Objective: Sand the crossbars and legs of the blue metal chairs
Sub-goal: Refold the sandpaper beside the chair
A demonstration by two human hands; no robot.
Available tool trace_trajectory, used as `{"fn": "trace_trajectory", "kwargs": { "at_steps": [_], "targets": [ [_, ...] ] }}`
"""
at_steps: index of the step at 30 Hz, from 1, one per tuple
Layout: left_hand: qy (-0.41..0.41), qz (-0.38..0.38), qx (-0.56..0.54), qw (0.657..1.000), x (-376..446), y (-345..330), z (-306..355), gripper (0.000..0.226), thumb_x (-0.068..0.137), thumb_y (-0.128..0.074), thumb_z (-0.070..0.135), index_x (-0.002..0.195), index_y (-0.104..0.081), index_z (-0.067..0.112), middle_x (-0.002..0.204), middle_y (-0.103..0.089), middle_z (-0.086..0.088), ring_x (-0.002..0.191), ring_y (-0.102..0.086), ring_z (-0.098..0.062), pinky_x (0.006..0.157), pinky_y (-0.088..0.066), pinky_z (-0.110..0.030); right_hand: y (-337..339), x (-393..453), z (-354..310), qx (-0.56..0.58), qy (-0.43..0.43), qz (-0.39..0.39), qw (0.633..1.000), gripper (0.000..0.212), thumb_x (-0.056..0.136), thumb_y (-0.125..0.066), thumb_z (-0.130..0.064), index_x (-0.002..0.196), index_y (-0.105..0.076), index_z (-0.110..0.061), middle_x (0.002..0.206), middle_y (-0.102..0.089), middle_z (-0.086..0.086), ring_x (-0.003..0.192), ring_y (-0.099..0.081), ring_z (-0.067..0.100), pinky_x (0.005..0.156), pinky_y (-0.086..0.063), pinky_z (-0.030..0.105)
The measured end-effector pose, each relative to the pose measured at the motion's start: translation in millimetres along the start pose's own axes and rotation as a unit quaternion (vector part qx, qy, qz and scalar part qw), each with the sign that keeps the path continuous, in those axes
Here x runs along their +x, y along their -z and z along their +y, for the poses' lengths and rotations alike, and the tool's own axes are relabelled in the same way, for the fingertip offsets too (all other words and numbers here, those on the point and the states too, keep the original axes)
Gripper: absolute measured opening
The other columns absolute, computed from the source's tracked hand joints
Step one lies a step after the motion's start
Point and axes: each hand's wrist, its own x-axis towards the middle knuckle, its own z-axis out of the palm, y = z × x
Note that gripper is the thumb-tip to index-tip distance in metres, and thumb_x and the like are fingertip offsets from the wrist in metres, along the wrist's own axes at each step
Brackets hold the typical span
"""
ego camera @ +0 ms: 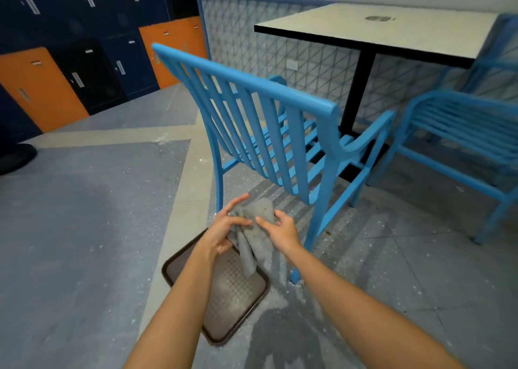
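Both hands, left hand [224,228] and right hand [277,232], pinch a grey abrasive cloth [253,228], probably sanding mesh, above a brown tray [224,332]; blue chair [269,122] just beyond. No readable labels.

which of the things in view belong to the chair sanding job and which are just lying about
Part of the job:
- near blue slatted metal chair
- second blue metal chair
- limp grey abrasive sheet, held by the left hand and right hand

Just lying about:
- brown rectangular plastic tray on the floor
- white square table
- orange and navy lockers
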Motion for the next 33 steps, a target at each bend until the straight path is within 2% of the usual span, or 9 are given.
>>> {"fn": "trace_trajectory", "kwargs": {
  "at_steps": [6,10,12,17,21,25,28,30,33],
  "targets": [
    [-0.002,0.077,0.003,0.997,-58,-1,69,0.069,0.069,-0.061,-0.024,0.119,-0.061,0.023,0.116,-0.066,-0.016,0.097,-0.069,-0.03,0.068,-0.06,-0.036,-41,-41,-76,-0.01,-0.016,-0.005,1.0,0.023,0.085,-0.071,-0.016,0.107,-0.066,-0.014,0.103,-0.071,0.008,0.095,-0.069,0.022,0.084,-0.057,0.038],
    [0.003,0.163,0.019,0.986,-107,-5,119,0.06,0.068,-0.074,-0.012,0.117,-0.063,0.021,0.108,-0.065,-0.017,0.091,-0.065,-0.028,0.072,-0.059,-0.038,-71,-65,-141,-0.002,-0.02,-0.004,1.0,0.013,0.086,-0.068,-0.018,0.091,-0.065,-0.029,0.094,-0.072,-0.003,0.088,-0.069,0.012,0.077,-0.058,0.029],
    [0.002,0.185,0.012,0.983,-129,-10,140,0.057,0.067,-0.078,-0.006,0.116,-0.063,0.019,0.104,-0.069,-0.015,0.089,-0.067,-0.026,0.072,-0.059,-0.037,-83,-76,-173,0.029,-0.035,0.007,0.999,0.013,0.087,-0.065,-0.017,0.096,-0.066,-0.026,0.092,-0.073,-0.004,0.083,-0.069,0.009,0.069,-0.057,0.023],
    [0.003,0.225,0.057,0.973,-171,-23,196,0.046,0.071,-0.081,0.003,0.114,-0.066,0.011,0.095,-0.074,-0.012,0.089,-0.069,-0.025,0.086,-0.057,-0.041,-110,-97,-258,0.038,-0.043,0.011,0.998,0.021,0.09,-0.059,-0.017,0.11,-0.063,-0.012,0.098,-0.071,0.005,0.088,-0.068,0.017,0.073,-0.056,0.029],
    [0.029,0.284,0.076,0.955,-190,-30,230,0.043,0.078,-0.078,0.01,0.119,-0.063,0.007,0.113,-0.068,-0.016,0.103,-0.064,-0.029,0.095,-0.052,-0.045,-126,-103,-316,-0.001,-0.013,0.019,1.0,0.02,0.089,-0.059,-0.019,0.101,-0.062,-0.004,0.083,-0.063,0.009,0.074,-0.059,0.018,0.064,-0.047,0.028],
    [0.047,0.36,0.117,0.924,-203,-44,262,0.047,0.093,-0.062,0.021,0.135,-0.051,0.005,0.135,-0.054,-0.013,0.119,-0.052,-0.023,0.096,-0.04,-0.032,-138,-105,-357,-0.05,0.018,0.025,0.998,0.013,0.09,-0.059,-0.024,0.098,-0.061,-0.013,0.071,-0.053,0.003,0.057,-0.047,0.01,0.053,-0.04,0.023],
    [0.099,0.344,0.043,0.933,-207,-60,286,0.048,0.098,-0.051,0.038,0.132,-0.052,0.004,0.119,-0.059,-0.009,0.101,-0.056,-0.023,0.085,-0.048,-0.035,-148,-107,-377,-0.07,0.029,0.019,0.997,0.026,0.092,-0.059,-0.024,0.114,-0.062,-0.011,0.088,-0.065,0.001,0.077,-0.06,0.012,0.066,-0.049,0.022],
    [0.134,0.304,-0.035,0.943,-210,-69,308,0.055,0.098,-0.044,0.049,0.129,-0.052,0.004,0.108,-0.058,-0.01,0.087,-0.053,-0.021,0.076,-0.046,-0.035,-157,-109,-387,-0.083,0.024,0.01,0.996,0.035,0.092,-0.059,-0.027,0.123,-0.058,-0.011,0.107,-0.067,0.004,0.097,-0.063,0.017,0.085,-0.053,0.033],
    [0.162,0.214,-0.138,0.953,-210,-79,330,0.071,0.092,-0.032,0.068,0.12,-0.055,0.007,0.1,-0.061,-0.015,0.084,-0.056,-0.026,0.083,-0.048,-0.04,-168,-114,-394,-0.095,0.02,-0.001,0.995,0.033,0.091,-0.06,-0.03,0.12,-0.059,-0.014,0.112,-0.067,0.005,0.106,-0.062,0.02,0.093,-0.05,0.038]
  ]
}}
